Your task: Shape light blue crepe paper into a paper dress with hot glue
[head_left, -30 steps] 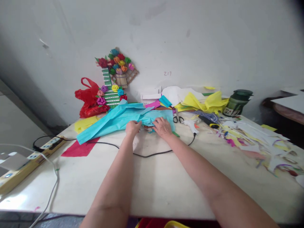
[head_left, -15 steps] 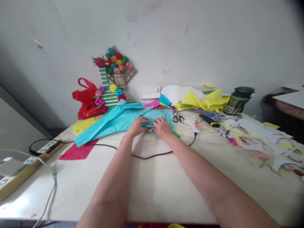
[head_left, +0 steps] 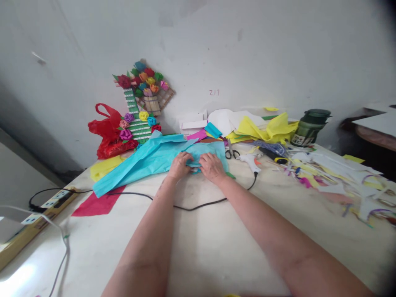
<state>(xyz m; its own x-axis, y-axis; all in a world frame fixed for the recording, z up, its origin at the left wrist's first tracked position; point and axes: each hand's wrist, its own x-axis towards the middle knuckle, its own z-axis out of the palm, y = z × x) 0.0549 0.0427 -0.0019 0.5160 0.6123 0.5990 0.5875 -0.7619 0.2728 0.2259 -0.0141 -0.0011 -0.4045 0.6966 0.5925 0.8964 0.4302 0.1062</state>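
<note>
A large sheet of light blue crepe paper lies wrinkled and partly folded across the back of the table. At its near right part, my left hand has its fingers curled on the paper. Close beside it, my right hand bends its fingers over the same paper, with a small gap between the two hands. Small bits under the fingertips are mostly hidden. Scissors with black handles and a white glue gun lie just right of my right hand.
The glue gun's black cord runs under my forearms to a power strip at left. Red crepe paper, a red plastic bag, a flower craft, yellow paper, a green bottle and paper scraps surround the work.
The camera view has shifted slightly. My hands stay at the same part of the blue paper, with only small finger movement.
</note>
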